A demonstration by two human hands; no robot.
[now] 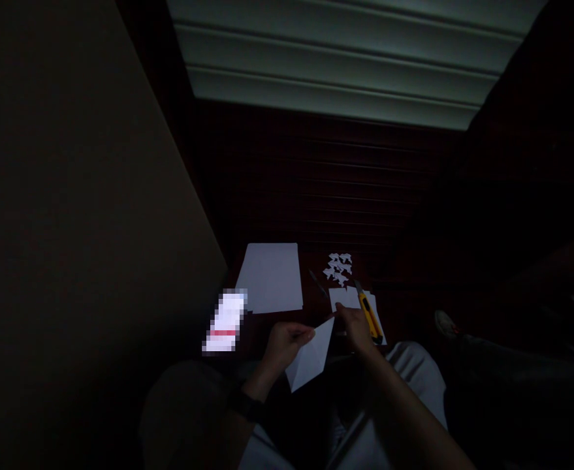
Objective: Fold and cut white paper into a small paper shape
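Note:
My left hand [287, 343] is closed on the left edge of a folded white paper piece [312, 356], which I hold over my lap. My right hand [354, 326] pinches the paper's upper right tip. A yellow utility knife [369, 315] lies just to the right of my right hand on a small white sheet [345, 298]. The scene is very dark.
A stack of white sheets [273, 277] lies on the dark table, with a lit phone screen [225, 322] to its left. Several small white paper cut-outs [338, 266] and a thin dark pen [317, 282] lie farther back. Someone's shoe [446, 322] shows at right.

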